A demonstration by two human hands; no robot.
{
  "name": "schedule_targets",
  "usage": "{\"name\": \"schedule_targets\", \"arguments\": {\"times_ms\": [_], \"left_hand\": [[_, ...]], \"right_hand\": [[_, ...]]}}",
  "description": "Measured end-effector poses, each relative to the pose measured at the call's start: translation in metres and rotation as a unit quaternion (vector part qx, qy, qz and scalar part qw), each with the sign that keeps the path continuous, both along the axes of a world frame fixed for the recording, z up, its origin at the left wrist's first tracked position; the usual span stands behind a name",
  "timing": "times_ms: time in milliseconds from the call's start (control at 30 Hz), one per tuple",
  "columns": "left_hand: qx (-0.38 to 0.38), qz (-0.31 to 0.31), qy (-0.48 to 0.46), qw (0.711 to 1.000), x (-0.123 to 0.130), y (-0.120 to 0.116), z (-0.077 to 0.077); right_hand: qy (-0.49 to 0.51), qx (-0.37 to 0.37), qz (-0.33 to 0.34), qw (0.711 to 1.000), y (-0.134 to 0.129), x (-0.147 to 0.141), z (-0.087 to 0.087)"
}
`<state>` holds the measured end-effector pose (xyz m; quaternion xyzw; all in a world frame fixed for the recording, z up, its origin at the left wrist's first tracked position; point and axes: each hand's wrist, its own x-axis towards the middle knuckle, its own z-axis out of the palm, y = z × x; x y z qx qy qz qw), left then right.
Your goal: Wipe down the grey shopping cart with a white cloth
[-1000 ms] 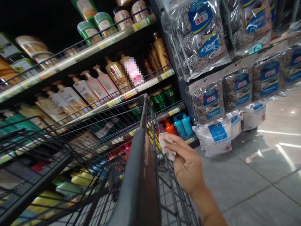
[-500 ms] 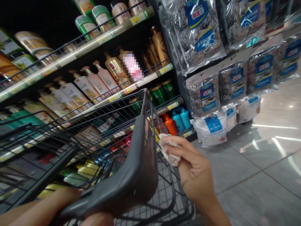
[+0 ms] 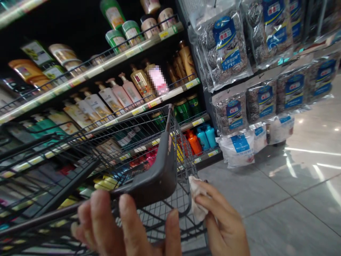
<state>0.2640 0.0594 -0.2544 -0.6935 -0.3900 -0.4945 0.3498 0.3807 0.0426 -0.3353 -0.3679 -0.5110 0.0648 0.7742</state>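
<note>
Red "清洁" on the blue labels [image 3: 226, 43] of hanging metal scourer packs [image 3: 213, 57]; smaller print illegible

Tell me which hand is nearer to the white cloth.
Right. The right hand holds the white cloth in its fingers; the left hand is apart from it, to its left, by the cart's dark frame.

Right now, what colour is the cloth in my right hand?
The cloth is off-white; the head view shows it best.
</note>
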Motion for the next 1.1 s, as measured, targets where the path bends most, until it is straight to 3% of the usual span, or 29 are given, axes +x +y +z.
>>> {"name": "schedule_targets", "arguments": {"times_ms": [267, 400, 533, 667, 867, 967, 1100], "left_hand": [[0.114, -0.041, -0.001, 0.993, 0.0, -0.006, -0.031], [0.096, -0.014, -0.001, 0.995, 0.005, -0.01, -0.049], [0.104, -0.011, -0.006, 0.995, 0.011, -0.014, -0.057], [0.1, -0.025, -0.024, 0.994, 0.014, -0.014, -0.061], [0.119, -0.033, -0.088, 0.988, 0.022, -0.01, -0.071], [0.114, -0.021, -0.1, 0.988, 0.029, -0.01, -0.074], [0.074, 0.006, -0.164, 0.984, 0.041, -0.014, -0.075]], "right_hand": [[-0.048, -0.001, -0.035, 0.998, -0.007, -0.004, -0.012], [-0.062, -0.005, -0.059, 0.996, -0.011, -0.008, -0.018], [-0.07, -0.058, -0.074, 0.993, -0.015, 0.0, -0.026], [0.005, -0.099, -0.106, 0.989, -0.021, 0.007, -0.024], [-0.007, -0.079, 0.004, 0.997, -0.023, -0.015, -0.014], [-0.045, -0.101, 0.045, 0.993, -0.022, -0.009, -0.016], [-0.132, -0.133, 0.001, 0.982, -0.023, 0.013, -0.021]]}}
